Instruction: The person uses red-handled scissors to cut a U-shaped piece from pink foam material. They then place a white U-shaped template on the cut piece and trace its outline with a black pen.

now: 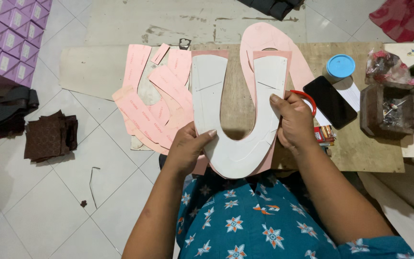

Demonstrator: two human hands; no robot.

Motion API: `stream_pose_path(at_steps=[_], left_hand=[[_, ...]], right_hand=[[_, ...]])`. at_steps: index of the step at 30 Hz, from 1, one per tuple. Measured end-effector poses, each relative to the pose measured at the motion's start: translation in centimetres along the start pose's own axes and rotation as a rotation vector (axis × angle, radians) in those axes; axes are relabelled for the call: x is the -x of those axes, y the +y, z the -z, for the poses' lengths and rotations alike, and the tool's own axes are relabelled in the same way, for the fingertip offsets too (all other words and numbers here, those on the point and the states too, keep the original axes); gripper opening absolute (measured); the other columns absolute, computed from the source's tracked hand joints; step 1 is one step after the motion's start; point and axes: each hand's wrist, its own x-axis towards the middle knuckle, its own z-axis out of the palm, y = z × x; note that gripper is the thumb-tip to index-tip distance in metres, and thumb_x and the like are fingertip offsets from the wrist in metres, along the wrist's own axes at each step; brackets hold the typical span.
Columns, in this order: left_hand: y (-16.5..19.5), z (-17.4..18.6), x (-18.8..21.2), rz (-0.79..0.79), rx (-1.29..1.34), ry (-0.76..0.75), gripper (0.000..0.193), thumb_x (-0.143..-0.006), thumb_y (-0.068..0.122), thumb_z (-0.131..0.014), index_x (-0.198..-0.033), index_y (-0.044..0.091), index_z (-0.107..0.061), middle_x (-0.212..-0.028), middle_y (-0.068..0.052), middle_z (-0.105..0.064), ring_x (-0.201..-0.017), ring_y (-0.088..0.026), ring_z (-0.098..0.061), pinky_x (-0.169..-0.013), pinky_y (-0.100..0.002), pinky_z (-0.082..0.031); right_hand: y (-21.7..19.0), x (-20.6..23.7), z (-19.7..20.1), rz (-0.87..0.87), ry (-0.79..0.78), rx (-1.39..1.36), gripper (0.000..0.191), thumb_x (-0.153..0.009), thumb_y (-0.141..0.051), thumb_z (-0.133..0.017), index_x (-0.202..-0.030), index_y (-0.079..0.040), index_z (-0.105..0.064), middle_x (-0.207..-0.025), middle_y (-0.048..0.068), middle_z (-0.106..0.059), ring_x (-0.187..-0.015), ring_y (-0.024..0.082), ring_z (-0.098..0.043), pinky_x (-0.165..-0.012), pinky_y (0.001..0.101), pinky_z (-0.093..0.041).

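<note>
White U-shaped template (pixel 238 120) lies on pink material (pixel 264 43), with left hand (pixel 188 148) and right hand (pixel 293 120) gripping its two sides above the counter (pixel 360 148).

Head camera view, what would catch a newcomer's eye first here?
A big white U-shaped card pattern at centre, laid on a pink sheet and held by the left hand and right hand. Left of it, a heap of pink cut pieces on the wooden board; a black phone lies right.
</note>
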Motion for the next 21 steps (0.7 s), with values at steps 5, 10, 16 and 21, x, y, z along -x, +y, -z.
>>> stream_pose_path(at_steps=[5, 10, 16, 21], left_hand=[[0.2, -0.1, 0.0, -0.101, 0.072, 0.032, 0.037, -0.093, 0.018, -0.069, -0.121, -0.006, -0.064, -0.104, -0.016, -0.075, -0.086, -0.021, -0.073, -0.076, -0.034, -0.061], [0.8, -0.2, 0.2, -0.132, 0.076, 0.122, 0.036, -0.093, 0.016, -0.068, -0.121, -0.005, -0.063, -0.103, -0.016, -0.074, -0.086, -0.021, -0.072, -0.074, -0.035, -0.059], [1.0, -0.4, 0.4, -0.144, 0.179, 0.124, 0.033, -0.093, 0.012, -0.068, -0.120, -0.006, -0.063, -0.106, -0.016, -0.074, -0.093, -0.021, -0.073, -0.083, -0.035, -0.061], [1.0, -0.6, 0.6, -0.124, 0.173, 0.164, 0.031, -0.092, 0.012, -0.068, -0.117, -0.006, -0.065, -0.102, -0.017, -0.075, -0.090, -0.022, -0.073, -0.081, -0.036, -0.061]], right_hand=[[-0.1, 0.4, -0.3, -0.126, -0.029, 0.070, 0.020, -0.098, -0.004, -0.065, -0.117, 0.002, -0.064, -0.109, 0.010, -0.072, -0.094, 0.016, -0.070, -0.088, 0.0320, -0.058], [0.7, 1.5, -0.9, -0.282, -0.175, 0.157, 0.029, -0.091, 0.000, -0.067, -0.119, 0.005, -0.064, -0.110, 0.014, -0.073, -0.098, 0.021, -0.072, -0.092, 0.0364, -0.059], [0.6, 1.8, -1.5, -0.269, -0.205, 0.133, 0.030, -0.092, 0.000, -0.066, -0.122, 0.005, -0.063, -0.114, 0.014, -0.072, -0.101, 0.022, -0.071, -0.095, 0.0380, -0.058], [0.9, 1.8, -1.1, -0.254, -0.154, 0.194, 0.032, -0.090, -0.001, -0.068, -0.121, 0.004, -0.063, -0.113, 0.014, -0.072, -0.101, 0.021, -0.072, -0.094, 0.0376, -0.059]])
